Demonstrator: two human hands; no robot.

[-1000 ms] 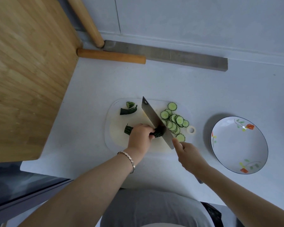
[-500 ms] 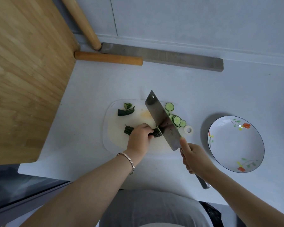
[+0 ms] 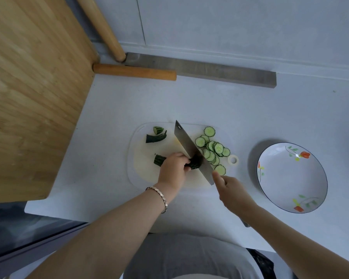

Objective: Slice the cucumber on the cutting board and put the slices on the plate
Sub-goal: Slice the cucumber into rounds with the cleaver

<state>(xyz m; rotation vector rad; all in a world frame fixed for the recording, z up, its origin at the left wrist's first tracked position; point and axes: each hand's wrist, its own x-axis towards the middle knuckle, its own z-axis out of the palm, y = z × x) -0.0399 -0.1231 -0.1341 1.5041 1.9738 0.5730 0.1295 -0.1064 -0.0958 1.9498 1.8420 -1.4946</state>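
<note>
I see left hand (image 3: 172, 172) fingers curled round cucumber (image 3: 194, 164) on cutting board (image 3: 143, 170), right hand (image 3: 234, 192) gripping knife (image 3: 191, 150), blade down beside slices (image 3: 212, 150), plate (image 3: 286, 178) off right.

Tally on the counter: one cutting board (image 3: 143, 170), one knife (image 3: 189, 146), one plate (image 3: 290, 178), one bracelet (image 3: 159, 195), and my two hands, left hand (image 3: 172, 170) and right hand (image 3: 232, 190). One uncut stub of cucumber (image 3: 159, 159), two dark trimmed pieces (image 3: 156, 137), and slices (image 3: 219, 148): I count at least ten, but they overlap, so the exact number cannot be told. Behind: two round wooden legs (image 3: 133, 71), one grey bar (image 3: 210, 71), one wooden tabletop (image 3: 28, 87).
</note>
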